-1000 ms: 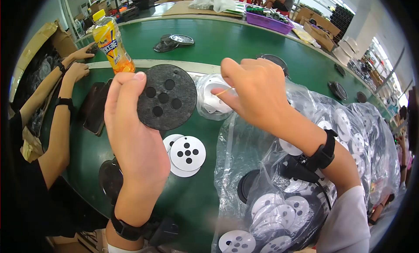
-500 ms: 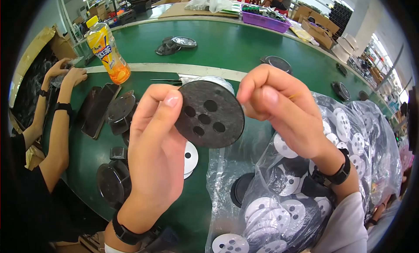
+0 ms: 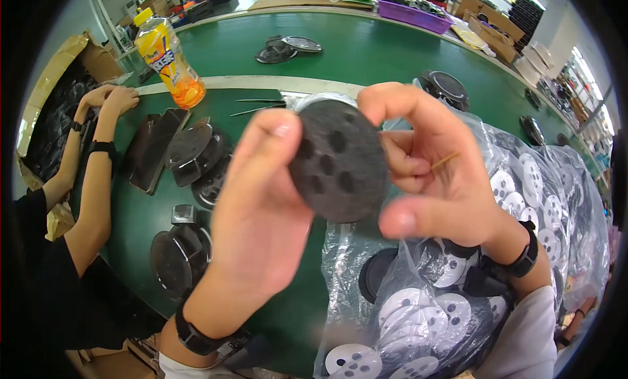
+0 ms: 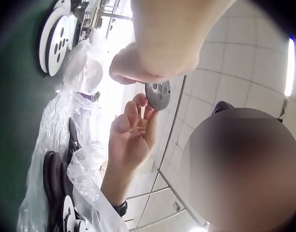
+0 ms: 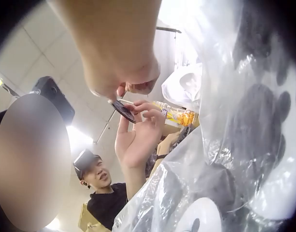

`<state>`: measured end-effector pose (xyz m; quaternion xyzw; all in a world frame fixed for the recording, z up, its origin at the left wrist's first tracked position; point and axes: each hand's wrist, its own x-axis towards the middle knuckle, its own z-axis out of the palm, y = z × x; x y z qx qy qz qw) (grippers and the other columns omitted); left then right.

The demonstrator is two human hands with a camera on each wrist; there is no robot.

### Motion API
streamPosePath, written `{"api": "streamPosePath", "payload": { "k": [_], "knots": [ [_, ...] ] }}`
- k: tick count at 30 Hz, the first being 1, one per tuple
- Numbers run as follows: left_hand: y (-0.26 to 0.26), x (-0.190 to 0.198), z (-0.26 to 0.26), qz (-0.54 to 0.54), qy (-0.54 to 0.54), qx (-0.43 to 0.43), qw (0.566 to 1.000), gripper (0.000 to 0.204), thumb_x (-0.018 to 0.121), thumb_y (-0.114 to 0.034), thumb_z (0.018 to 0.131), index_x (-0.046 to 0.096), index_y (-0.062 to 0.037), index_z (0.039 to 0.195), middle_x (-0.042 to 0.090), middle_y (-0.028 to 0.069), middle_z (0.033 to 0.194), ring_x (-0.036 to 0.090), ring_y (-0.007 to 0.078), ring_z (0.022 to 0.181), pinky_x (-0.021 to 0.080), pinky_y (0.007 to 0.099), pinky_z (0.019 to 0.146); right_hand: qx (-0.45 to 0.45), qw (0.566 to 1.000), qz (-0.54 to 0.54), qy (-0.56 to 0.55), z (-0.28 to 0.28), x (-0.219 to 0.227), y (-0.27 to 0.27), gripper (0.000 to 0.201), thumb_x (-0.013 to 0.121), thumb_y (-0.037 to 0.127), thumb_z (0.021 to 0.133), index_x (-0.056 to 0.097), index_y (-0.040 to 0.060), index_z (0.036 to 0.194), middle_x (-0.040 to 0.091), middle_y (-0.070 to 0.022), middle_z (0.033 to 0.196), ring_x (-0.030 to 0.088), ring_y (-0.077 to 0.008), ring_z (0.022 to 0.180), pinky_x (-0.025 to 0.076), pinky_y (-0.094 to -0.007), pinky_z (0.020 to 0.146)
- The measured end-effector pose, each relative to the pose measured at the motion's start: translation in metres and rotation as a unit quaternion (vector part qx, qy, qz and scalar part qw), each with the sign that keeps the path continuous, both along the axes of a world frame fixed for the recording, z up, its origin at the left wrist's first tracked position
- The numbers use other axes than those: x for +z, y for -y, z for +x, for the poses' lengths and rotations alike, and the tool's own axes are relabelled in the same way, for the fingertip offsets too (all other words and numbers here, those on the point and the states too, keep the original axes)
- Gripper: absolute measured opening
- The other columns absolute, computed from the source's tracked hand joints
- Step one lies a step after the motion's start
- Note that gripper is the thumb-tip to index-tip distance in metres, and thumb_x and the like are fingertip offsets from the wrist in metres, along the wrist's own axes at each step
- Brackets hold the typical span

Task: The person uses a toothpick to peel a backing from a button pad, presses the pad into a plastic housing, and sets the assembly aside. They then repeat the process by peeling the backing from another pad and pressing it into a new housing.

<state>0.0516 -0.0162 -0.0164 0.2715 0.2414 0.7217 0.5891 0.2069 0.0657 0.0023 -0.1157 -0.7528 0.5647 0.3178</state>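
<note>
A dark round disc [image 3: 340, 162] with several holes is raised above the green table in the head view, somewhat blurred. My left hand [image 3: 261, 209] grips its left edge, thumb on the near face. On the disc's right side, my right hand [image 3: 445, 170] has its index finger at the upper edge and the thumb by the lower right edge; a thin yellowish stick [image 3: 445, 160] lies across its curled fingers. The left wrist view shows the disc [image 4: 158, 95] between both hands, the right hand [image 4: 131, 140] below it. The right wrist view shows the disc [image 5: 123, 111] edge-on.
Clear plastic bags [image 3: 347, 261] of white holed discs [image 3: 409, 313] fill the right side. Dark round parts [image 3: 180, 258] and a phone [image 3: 160, 150] lie left. A drink bottle [image 3: 170, 58] stands behind, near another person's arms [image 3: 98, 163]. Tweezers [image 3: 258, 107] lie behind the disc.
The right hand, earlier apart from the disc, has come to its right edge with fingers spread. The left hand and disc have moved right since the first frame, and the disc covers different things behind.
</note>
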Motion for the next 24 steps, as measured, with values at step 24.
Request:
{"api": "streamPosePath", "payload": {
  "k": [24],
  "knots": [
    [-0.003, -0.002, 0.006, 0.024, -0.131, 0.11, 0.985, 0.027, 0.056, 0.001, 0.08, 0.045, -0.0059, 0.105, 0.046, 0.0012, 0.09, 0.046, 0.0086, 0.083, 0.038, 0.0205, 0.071, 0.055, 0.991, -0.114, -0.049, -0.003, -0.006, 0.003, 0.032, 0.057, 0.031, 0.086, 0.053, 0.0033, 0.101, 0.055, 0.0005, 0.087, 0.047, -0.0031, 0.069, 0.038, -0.0171, 0.057]
  ]
}}
